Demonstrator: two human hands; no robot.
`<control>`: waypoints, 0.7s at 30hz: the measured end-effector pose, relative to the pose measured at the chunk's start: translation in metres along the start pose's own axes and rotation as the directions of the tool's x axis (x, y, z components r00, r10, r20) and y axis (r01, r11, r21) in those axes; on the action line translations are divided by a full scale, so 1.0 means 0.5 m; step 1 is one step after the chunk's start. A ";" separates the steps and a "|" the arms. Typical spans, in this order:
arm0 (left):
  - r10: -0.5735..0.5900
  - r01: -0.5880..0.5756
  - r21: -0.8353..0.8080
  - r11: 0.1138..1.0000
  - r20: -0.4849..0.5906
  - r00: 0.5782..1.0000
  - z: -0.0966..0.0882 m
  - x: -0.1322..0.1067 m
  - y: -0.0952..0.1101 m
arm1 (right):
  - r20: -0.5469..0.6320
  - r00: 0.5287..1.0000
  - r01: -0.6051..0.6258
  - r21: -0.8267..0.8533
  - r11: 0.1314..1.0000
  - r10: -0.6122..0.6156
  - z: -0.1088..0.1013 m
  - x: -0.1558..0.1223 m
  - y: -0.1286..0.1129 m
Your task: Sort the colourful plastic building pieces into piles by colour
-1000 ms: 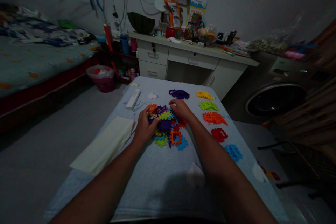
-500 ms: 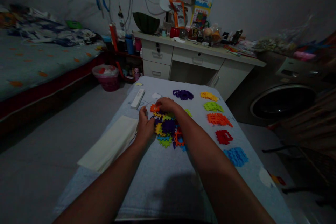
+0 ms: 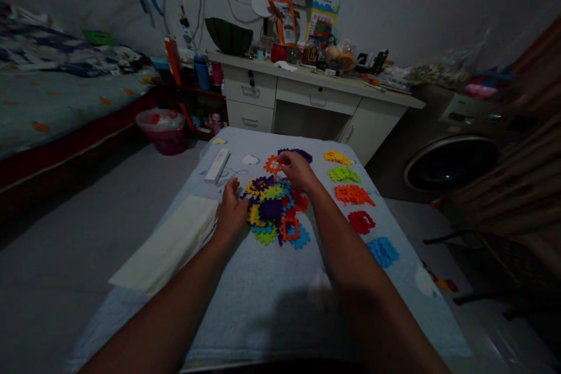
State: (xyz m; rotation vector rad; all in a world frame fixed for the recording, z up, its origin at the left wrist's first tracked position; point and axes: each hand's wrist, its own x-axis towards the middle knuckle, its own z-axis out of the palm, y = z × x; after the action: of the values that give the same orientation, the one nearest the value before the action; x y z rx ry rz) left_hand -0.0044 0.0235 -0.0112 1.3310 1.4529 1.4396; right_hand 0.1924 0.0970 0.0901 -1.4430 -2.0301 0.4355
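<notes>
A mixed pile of coloured plastic puzzle tiles [image 3: 275, 213] lies in the middle of the cloth-covered table [image 3: 272, 292]. My left hand [image 3: 231, 210] rests at the pile's left edge, fingers curled against the tiles. My right hand [image 3: 298, 169] is lifted past the pile's far side and pinches an orange open-framed tile [image 3: 272, 164]. Sorted heaps lie along the right: purple [image 3: 302, 154], yellow [image 3: 337, 158], green [image 3: 344, 175], orange [image 3: 353, 194], red [image 3: 362, 222], blue [image 3: 383, 251].
A cream folded cloth [image 3: 169, 245] lies on the table's left part, a white remote [image 3: 217, 165] beyond it. Past the table stand a cluttered white desk [image 3: 315, 93], a washing machine [image 3: 447, 158] at right, a bed [image 3: 52, 111] and a pink bin [image 3: 162, 130] at left.
My right hand picked an orange tile off the pile's far-left corner and lifted it back and to the right. My left hand stayed at the pile's left edge.
</notes>
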 end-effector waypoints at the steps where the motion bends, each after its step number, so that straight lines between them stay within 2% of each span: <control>1: -0.025 0.025 0.006 1.000 0.002 1.000 0.000 -0.003 0.007 | -0.020 1.000 -0.011 0.029 1.000 0.011 -0.020 -0.016 0.014; 4: -0.048 0.048 0.015 0.999 0.019 0.999 0.000 -0.010 0.024 | -0.005 0.999 -0.032 0.086 0.996 0.033 -0.087 -0.072 0.062; 6: -0.040 0.039 0.007 0.999 0.033 0.999 -0.001 -0.011 0.026 | -0.011 0.997 -0.073 0.054 0.996 0.074 -0.136 -0.111 0.101; 8: -0.033 0.033 -0.003 0.999 0.037 0.999 -0.001 -0.009 0.021 | -0.056 0.990 -0.130 0.049 0.990 0.132 -0.184 -0.150 0.144; 10: -0.028 0.029 -0.008 1.000 0.032 0.999 -0.001 -0.007 0.014 | -0.151 0.965 -0.202 0.088 0.975 0.214 -0.227 -0.186 0.189; 12: -0.023 0.023 -0.006 1.000 0.030 0.999 -0.002 -0.005 0.008 | -0.223 0.913 -0.305 0.181 0.935 0.341 -0.263 -0.219 0.231; 15: -0.021 0.021 -0.011 1.000 0.038 0.999 -0.002 -0.004 0.005 | -0.269 0.797 -0.457 0.317 0.831 0.540 -0.298 -0.260 0.279; 18: -0.005 0.005 -0.007 1.000 0.043 0.999 -0.003 -0.006 0.007 | -0.273 0.689 -0.551 0.405 0.730 0.671 -0.303 -0.284 0.312; 21: 0.011 -0.012 0.016 1.000 0.046 0.999 -0.004 -0.010 0.014 | -0.249 0.624 -0.599 0.457 0.658 0.741 -0.285 -0.293 0.338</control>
State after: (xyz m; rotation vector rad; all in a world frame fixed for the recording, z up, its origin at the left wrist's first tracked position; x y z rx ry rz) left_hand -0.0035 0.0171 -0.0053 1.3758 1.4322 1.3979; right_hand 0.4408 0.0091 0.0597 -1.8616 -0.9369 0.6707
